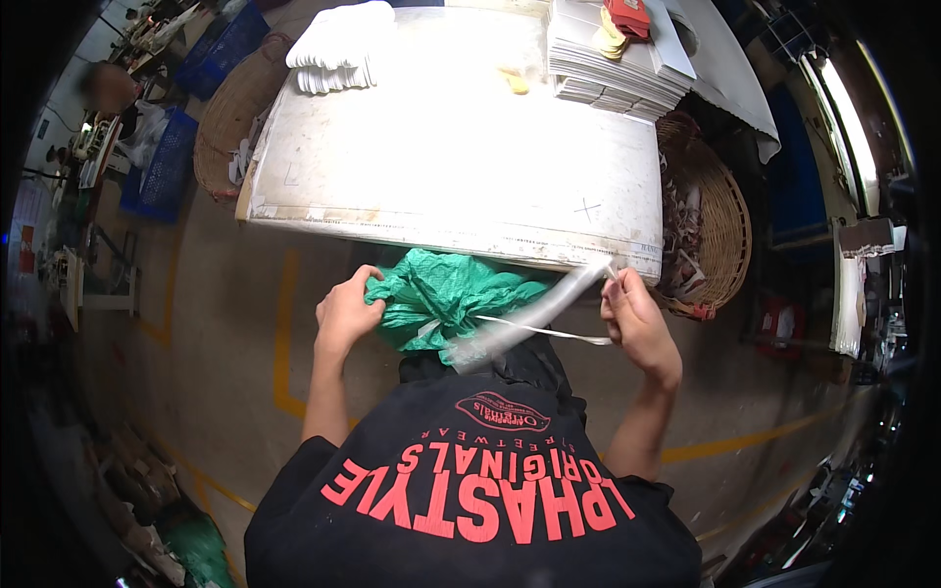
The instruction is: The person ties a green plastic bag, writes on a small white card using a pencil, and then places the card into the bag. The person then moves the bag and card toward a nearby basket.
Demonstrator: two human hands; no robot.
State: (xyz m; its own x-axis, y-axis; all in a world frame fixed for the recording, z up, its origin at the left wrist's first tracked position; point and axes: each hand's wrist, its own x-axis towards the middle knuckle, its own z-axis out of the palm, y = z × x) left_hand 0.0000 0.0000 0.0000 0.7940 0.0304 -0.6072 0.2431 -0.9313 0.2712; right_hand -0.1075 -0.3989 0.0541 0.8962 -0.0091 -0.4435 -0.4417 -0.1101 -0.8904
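A crumpled green plastic bag [426,289] is bunched in front of my body, just below the near edge of the table. My left hand [350,310] grips its left side, with the fingers closed on the plastic. To the right, my closed right hand [635,318] holds a thin white string [549,331] that runs taut to the gathered middle of the bag. A whitish, translucent strip [539,316], smeared by motion, slants from the right hand's fingertips down to the bag. What the bag contains cannot be seen.
The white-topped table [431,167] stands directly ahead. On it are a pile of white pieces [335,49], a stack of white sheets [613,73] and a red item [627,18]. Wicker baskets [730,225] flank it. Blue crates [162,162] and a person [108,88] are at left.
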